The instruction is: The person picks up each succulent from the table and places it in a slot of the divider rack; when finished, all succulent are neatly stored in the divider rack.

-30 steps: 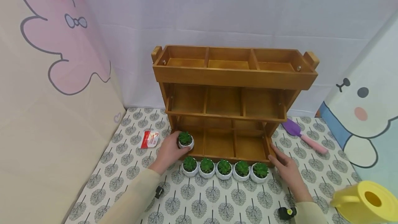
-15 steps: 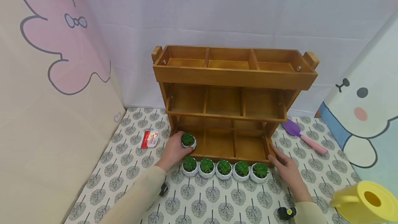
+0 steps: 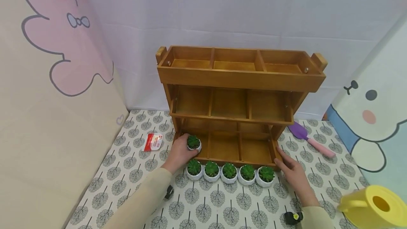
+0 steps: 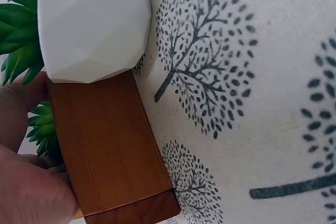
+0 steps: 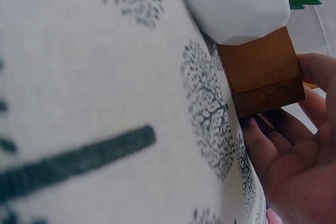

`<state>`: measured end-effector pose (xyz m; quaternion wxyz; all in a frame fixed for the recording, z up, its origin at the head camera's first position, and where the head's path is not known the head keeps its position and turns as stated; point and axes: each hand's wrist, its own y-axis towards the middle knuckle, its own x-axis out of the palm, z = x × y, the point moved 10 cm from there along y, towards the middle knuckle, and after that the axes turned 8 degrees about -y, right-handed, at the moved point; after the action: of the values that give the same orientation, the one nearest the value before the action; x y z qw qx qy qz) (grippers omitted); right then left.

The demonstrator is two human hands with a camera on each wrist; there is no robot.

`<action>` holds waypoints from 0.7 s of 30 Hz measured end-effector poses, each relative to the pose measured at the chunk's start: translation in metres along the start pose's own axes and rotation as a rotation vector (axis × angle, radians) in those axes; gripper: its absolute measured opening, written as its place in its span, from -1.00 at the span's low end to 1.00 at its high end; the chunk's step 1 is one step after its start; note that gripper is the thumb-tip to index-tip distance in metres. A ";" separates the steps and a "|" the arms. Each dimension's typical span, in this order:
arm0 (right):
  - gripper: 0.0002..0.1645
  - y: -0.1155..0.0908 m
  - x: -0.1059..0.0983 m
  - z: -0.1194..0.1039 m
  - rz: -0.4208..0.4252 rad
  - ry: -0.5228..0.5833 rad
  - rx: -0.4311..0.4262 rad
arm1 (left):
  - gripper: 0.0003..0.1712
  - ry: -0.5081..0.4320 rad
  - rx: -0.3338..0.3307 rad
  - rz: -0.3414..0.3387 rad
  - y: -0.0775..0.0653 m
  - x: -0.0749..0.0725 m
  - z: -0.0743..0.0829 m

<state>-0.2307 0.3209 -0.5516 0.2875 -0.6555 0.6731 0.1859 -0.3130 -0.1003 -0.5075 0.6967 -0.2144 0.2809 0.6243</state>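
Note:
My left hand [image 3: 180, 151] holds a small potted succulent [image 3: 193, 142], a green plant in a white pot, within the bottom left compartment of a brown wooden shelf [image 3: 243, 82]. Fingers wrap the pot's left and thumb its near side; in the left wrist view the shelf's front board [image 4: 105, 145] partly hides this hand and plant. At the other end, my right hand [image 3: 293, 172] grips the shelf's lower right front corner [image 5: 268, 72], thumb at the top edge and fingers along the outer side. Several more succulents [image 3: 229, 173] stand in a row before the bottom tier.
A red and white packet [image 3: 153, 142] lies left of the shelf. To its right lies a purple trowel [image 3: 299, 130] with a pink handle. A yellow watering can [image 3: 372, 206] stands at the front right. White cloth [image 3: 235, 17] hangs behind.
My left hand has moved the succulent slightly right and farther into the bottom left compartment. The right hand stays at the shelf's corner.

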 end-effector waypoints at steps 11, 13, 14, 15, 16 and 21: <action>-0.22 -0.001 0.000 -0.003 -0.003 0.017 -0.044 | -0.34 -0.011 -0.007 0.003 0.001 0.000 -0.002; -0.22 -0.001 0.001 -0.002 -0.004 0.017 -0.040 | -0.34 -0.018 0.005 0.008 0.000 -0.001 -0.001; -0.22 -0.001 0.001 -0.002 -0.004 0.016 -0.038 | -0.34 -0.024 0.009 0.010 -0.001 -0.001 -0.001; -0.21 -0.002 0.000 -0.001 -0.004 0.014 -0.033 | -0.34 -0.030 0.011 0.010 -0.002 -0.002 -0.001; -0.21 -0.002 0.000 -0.002 -0.001 0.010 -0.031 | -0.34 -0.035 0.015 0.011 -0.003 -0.002 0.000; -0.20 -0.003 -0.001 -0.004 0.001 0.007 -0.026 | -0.32 -0.073 0.014 0.013 -0.008 -0.006 0.002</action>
<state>-0.2282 0.3188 -0.5473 0.2764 -0.6597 0.6718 0.1926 -0.3053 -0.1046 -0.5021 0.7038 -0.1850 0.2612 0.6343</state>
